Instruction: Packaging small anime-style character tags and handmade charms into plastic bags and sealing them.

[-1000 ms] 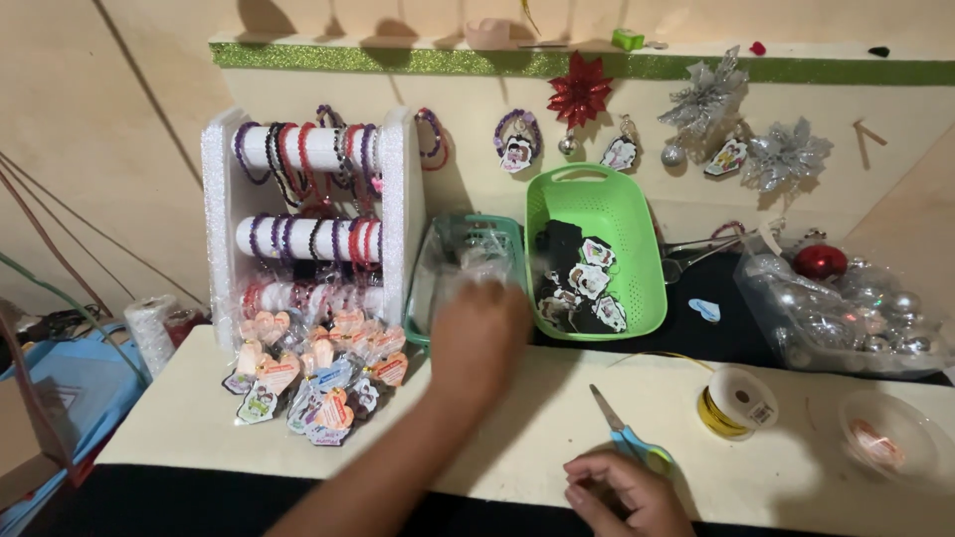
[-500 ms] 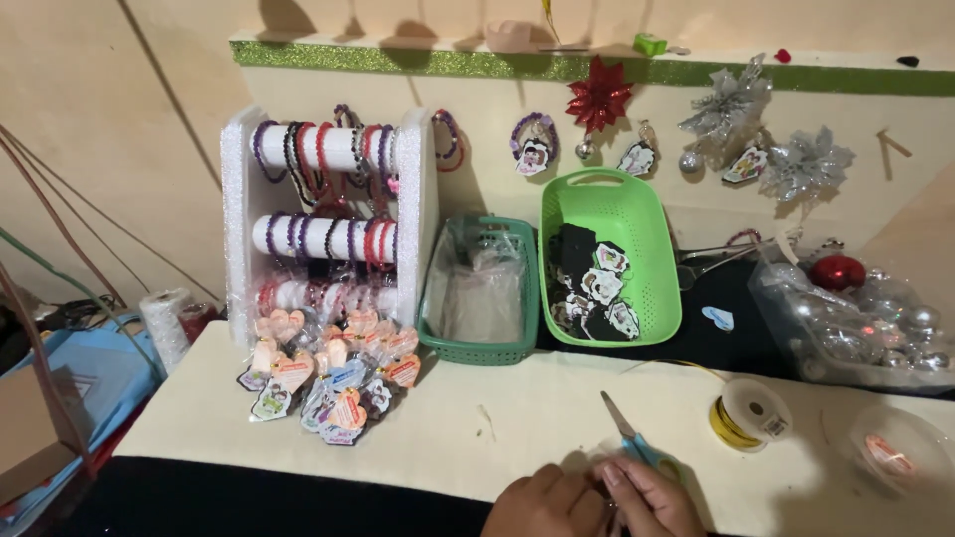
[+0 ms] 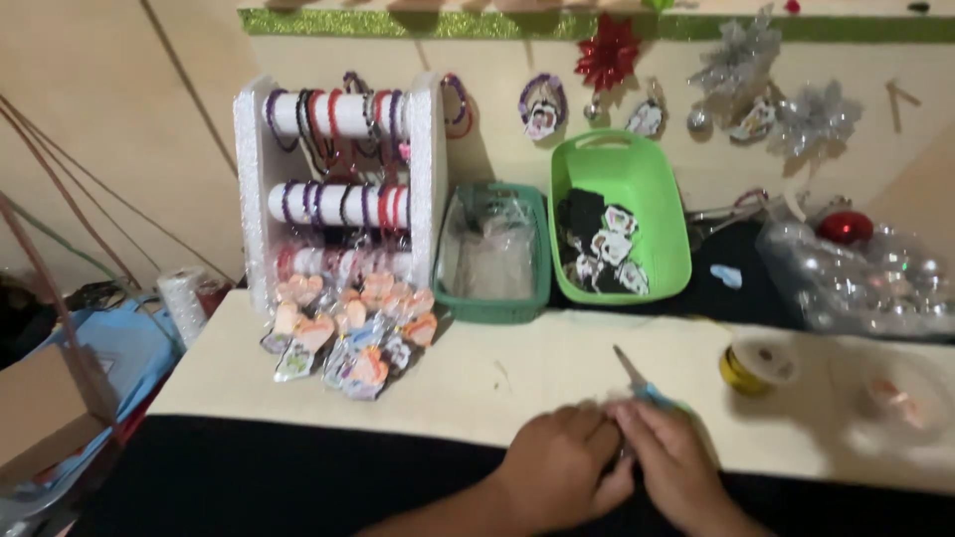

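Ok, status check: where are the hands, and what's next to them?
Left hand and right hand together at the table's near edge, what they pinch hidden. Scissors just beyond the fingers. Gold ribbon spool off right, apart.

Single view only: your head camera, looking forward and down across pale cream tabletop (image 3: 328, 383) toward beige back wall (image 3: 497, 129). Moderate distance. Your left hand (image 3: 559, 475) and right hand (image 3: 674, 465) near, bottom centre of frame. Slightly blurred.
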